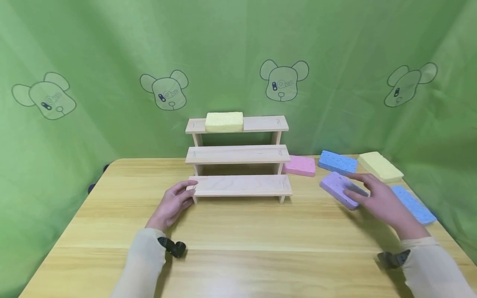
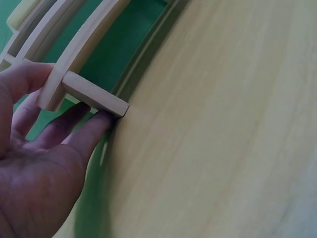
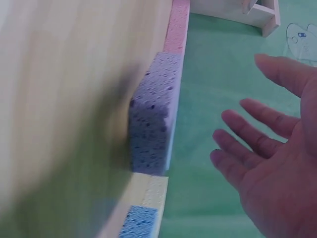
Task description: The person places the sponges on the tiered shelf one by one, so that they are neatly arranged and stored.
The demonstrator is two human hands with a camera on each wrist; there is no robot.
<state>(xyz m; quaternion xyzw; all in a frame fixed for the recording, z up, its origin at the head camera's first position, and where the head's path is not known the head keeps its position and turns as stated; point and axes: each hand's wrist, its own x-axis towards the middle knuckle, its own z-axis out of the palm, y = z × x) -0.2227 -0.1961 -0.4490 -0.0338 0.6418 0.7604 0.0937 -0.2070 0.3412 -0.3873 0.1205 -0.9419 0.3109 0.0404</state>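
Note:
At the left end of a three-tier wooden shelf (image 1: 240,186), my left hand (image 1: 173,205) holds the lowest step. The left wrist view shows this hand's (image 2: 44,163) digits around the board's end and a short leg (image 2: 96,94). My right hand (image 1: 385,203) hovers over a purple sponge (image 1: 335,184), overlapping it in the head view. From the right wrist, that hand (image 3: 277,153) has spread, relaxed fingers, with a gap between them and the purple sponge (image 3: 156,104). A yellow sponge (image 1: 224,122) lies on the shelf's top step.
Right of the shelf lie a pink sponge (image 1: 299,165), a blue sponge (image 1: 338,161), a yellow sponge (image 1: 380,166) and another blue sponge (image 1: 413,205) near the right edge of the wooden table (image 1: 261,256). Green curtain (image 1: 223,49) with printed bear heads hangs behind and at the sides.

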